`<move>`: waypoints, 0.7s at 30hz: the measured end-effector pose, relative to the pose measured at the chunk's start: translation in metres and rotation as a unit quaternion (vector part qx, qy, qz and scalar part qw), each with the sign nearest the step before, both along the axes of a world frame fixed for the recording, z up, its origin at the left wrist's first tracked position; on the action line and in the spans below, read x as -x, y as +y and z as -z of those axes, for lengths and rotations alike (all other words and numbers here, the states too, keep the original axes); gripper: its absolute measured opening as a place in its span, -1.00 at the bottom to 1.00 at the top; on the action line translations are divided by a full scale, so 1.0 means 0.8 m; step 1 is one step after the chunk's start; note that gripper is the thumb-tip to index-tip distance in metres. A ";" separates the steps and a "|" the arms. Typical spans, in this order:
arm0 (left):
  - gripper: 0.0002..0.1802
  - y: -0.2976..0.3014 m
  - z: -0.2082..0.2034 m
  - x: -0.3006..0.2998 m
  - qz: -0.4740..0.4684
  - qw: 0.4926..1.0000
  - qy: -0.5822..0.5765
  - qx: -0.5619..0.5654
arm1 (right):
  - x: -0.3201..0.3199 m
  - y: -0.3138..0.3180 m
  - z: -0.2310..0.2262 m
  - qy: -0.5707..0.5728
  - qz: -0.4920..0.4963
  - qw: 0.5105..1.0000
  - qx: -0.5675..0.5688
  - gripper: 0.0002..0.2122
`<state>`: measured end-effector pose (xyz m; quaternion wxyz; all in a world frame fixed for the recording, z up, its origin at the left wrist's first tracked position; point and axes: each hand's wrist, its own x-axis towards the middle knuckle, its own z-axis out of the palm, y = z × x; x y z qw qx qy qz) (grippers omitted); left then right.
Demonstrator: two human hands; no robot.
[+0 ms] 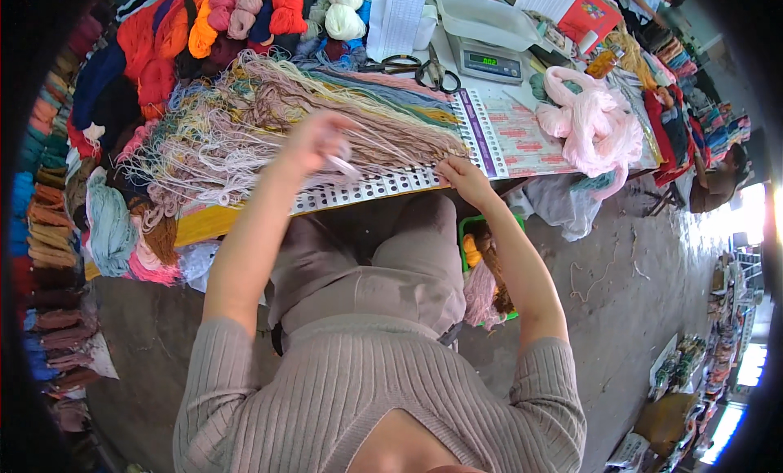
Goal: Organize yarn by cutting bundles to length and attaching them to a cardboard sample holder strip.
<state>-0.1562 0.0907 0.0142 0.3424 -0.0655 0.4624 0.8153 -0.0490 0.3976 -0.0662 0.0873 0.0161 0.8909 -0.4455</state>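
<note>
A long white strip with a row of punched holes (330,197) lies along the table's near edge. Many loose yarn strands (245,106), in brown, cream, yellow, blue and white, fan out from it to the left. My left hand (314,151) is raised over them, fingers curled and slightly blurred, with a taut pale strand running right from it. Something white shows by its lower fingers, too smeared to name. At the strip's right end, my right hand (463,176) pinches at the holes; what lies between the fingertips is hidden.
Beyond the strands are scissors (439,72), a digital scale (487,61) with a plastic tub (481,18), and coloured yarn skeins (155,61). A pale pink skein (594,122) sits at right. A green basket (463,228) of yarn stands below the table by my right leg.
</note>
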 end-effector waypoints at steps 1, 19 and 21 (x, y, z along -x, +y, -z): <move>-0.77 -0.064 0.006 0.029 -0.024 0.996 0.001 -0.087 | 0.004 -0.004 -0.001 -0.017 0.001 1.000 -0.016 -0.72; -0.50 0.071 -0.021 -0.112 0.204 0.969 0.058 -0.124 | -0.063 -0.137 -0.095 0.068 0.087 0.905 0.410 -0.87; -0.51 0.072 -0.017 -0.109 0.201 0.968 0.042 -0.142 | -0.066 -0.135 -0.098 0.079 0.080 0.905 0.411 -0.87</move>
